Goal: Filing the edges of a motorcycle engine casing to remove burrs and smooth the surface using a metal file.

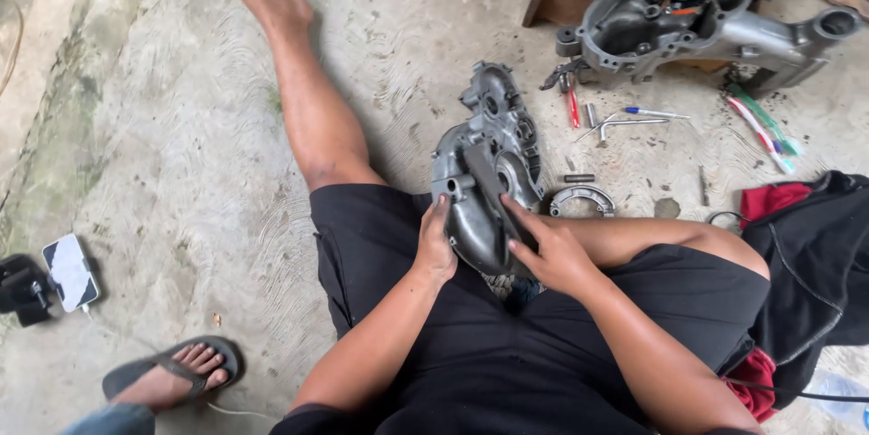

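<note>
two hands steady a grey engine cover against the lap, on a concrete floor.

the left hand grips the engine cover's near left edge, fingers curled around it; the right hand presses on its lower right side with fingers spread flat, thumb hooked on the rim. the engine cover stands tilted between the person's thighs. just right of the engine cover lies a curved brake shoe; beyond the engine cover sits a large crankcase, with screwdrivers near it. far left of the engine cover, a phone lies beside another person's sandalled foot.
</note>
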